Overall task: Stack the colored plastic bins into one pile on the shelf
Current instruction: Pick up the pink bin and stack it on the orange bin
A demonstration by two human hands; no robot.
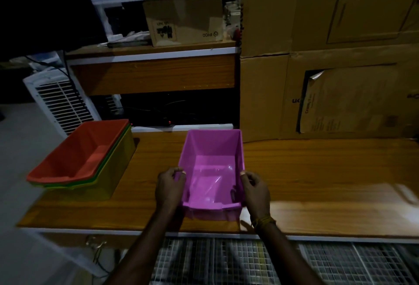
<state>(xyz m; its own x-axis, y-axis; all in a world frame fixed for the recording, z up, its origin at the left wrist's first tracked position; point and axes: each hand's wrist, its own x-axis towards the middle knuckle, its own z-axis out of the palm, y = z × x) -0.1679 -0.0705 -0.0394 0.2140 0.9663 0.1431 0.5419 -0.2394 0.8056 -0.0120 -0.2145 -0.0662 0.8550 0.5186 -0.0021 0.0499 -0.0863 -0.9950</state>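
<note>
Dim storeroom, wooden shelf (294,171) | pink bin (212,171) mid-shelf, near edge | left hand (170,188) + right hand (255,190) grasp its sidewalls | step: pick-up | next: lift, nest into red-topped pile (79,155) at left

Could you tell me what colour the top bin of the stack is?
Red-orange plastic bin, head view.

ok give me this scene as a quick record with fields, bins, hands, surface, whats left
held bin: pink bin, upright, empty, on the wooden shelf
left hand: left hand gripping the bin's left wall
right hand: right hand gripping the bin's right wall
pile: orange bin nested on top of a green bin and a yellow bin, at the shelf's left end
backdrop: cardboard boxes
left to do: pink bin not yet on the pile
</note>
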